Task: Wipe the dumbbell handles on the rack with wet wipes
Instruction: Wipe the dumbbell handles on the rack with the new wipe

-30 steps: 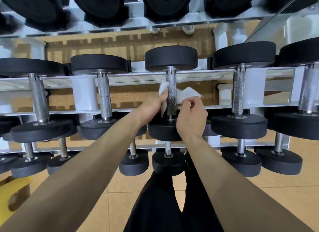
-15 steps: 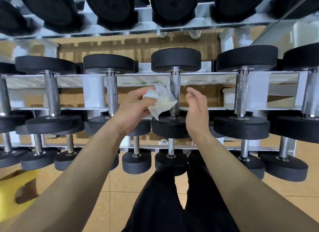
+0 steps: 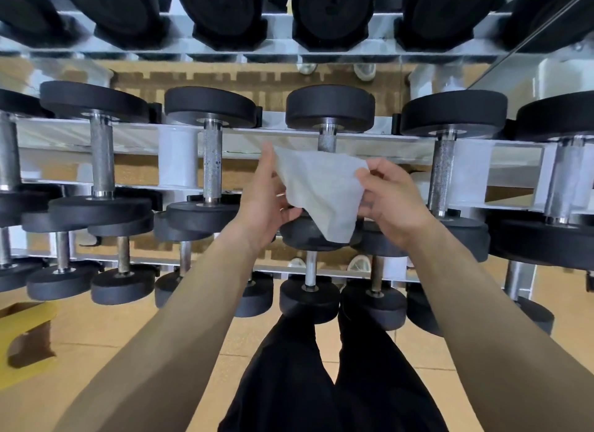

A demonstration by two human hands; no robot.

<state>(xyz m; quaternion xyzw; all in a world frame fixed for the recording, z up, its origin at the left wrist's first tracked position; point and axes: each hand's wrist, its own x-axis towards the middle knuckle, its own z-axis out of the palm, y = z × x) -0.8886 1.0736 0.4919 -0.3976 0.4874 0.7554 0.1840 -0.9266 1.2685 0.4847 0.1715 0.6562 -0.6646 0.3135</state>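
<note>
White wet wipe (image 3: 324,187) stretched between left hand (image 3: 268,197) and right hand (image 3: 390,200), both pinching it, before the middle dumbbell handle (image 3: 327,140).

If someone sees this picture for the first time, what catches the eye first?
The white wet wipe, stretched open between the left hand and the right hand at the centre, hiding most of one dumbbell handle on the middle shelf. Around it, rows of black dumbbells fill the white rack, and a yellow object lies on the floor at lower left.
</note>
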